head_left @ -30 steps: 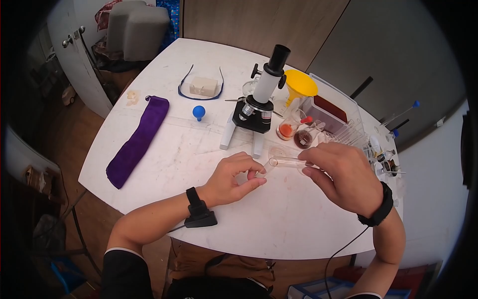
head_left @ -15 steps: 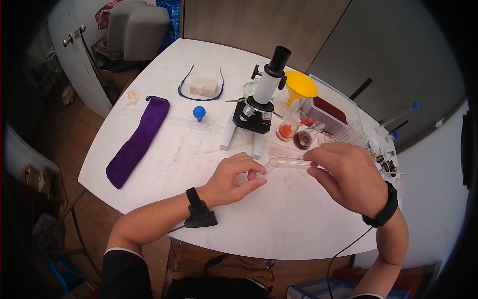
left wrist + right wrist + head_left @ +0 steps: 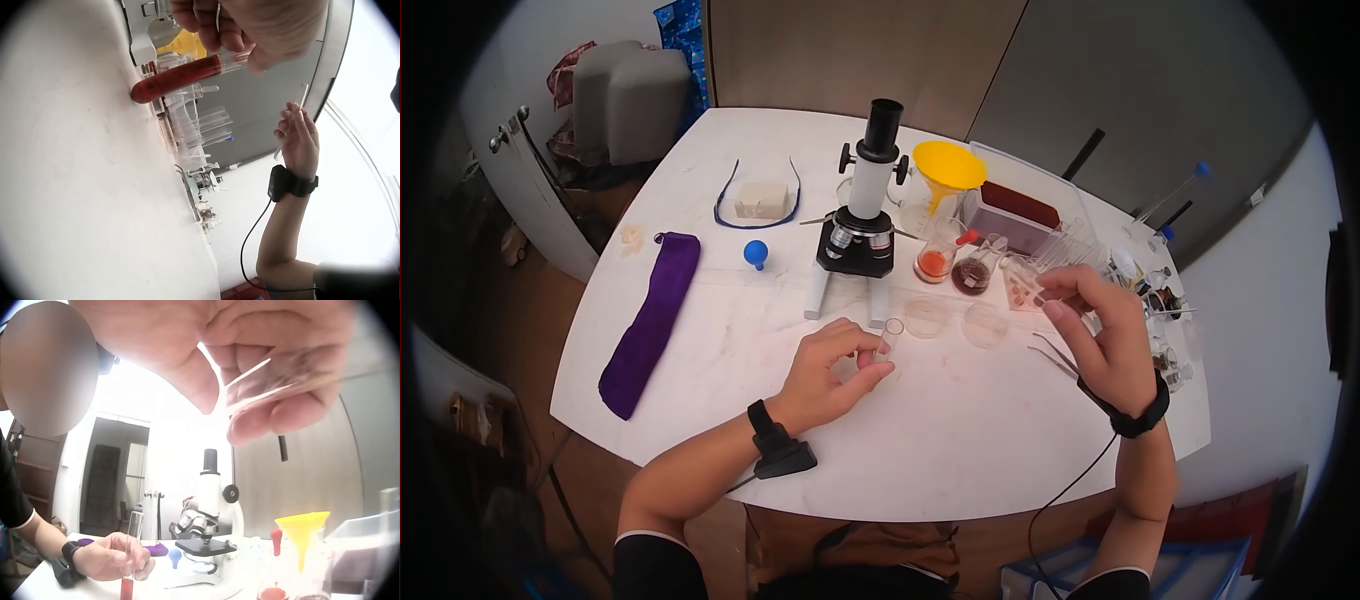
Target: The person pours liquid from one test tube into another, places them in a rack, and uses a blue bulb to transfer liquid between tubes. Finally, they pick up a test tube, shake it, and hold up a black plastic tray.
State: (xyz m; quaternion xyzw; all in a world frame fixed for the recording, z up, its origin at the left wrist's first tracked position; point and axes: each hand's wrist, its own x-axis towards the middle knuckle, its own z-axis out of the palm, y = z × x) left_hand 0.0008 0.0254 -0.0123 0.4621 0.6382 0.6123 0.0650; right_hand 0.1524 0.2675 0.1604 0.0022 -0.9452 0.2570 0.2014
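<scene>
In the head view, your left hand [image 3: 837, 367] pinches a test tube [image 3: 888, 338] between thumb and fingers, mouth up, over the middle of the table [image 3: 960, 445], towards its front edge and near the feet of the microscope [image 3: 868, 195]. If that hand swings towards the far edge, the glass could knock a foot and chip or spill. Your right hand [image 3: 1105, 340] has its fingers curled near the table's right edge, above the tweezers [image 3: 1052, 353]; lowering it carelessly could catch them or nudge the petri dish [image 3: 984, 326]. The wrist cable [image 3: 1072, 486] drops past the front edge, so a snag there might jerk your grip.

In the left wrist view, the test tube holds dark red liquid, its rounded bottom just beside the tabletop; you can't tell whether it touches. Your pinch is high, on the clear part, so a bump below would likely pivot the tube and slop liquid. Your right thumb and fingers pinch a clear glass tube [image 3: 304, 95].

In the right wrist view, that clear tube lies aslant across your curled fingers; a loosened hold could let it slide out and break. The red-filled tube stands almost upright in your left fingers.
</scene>
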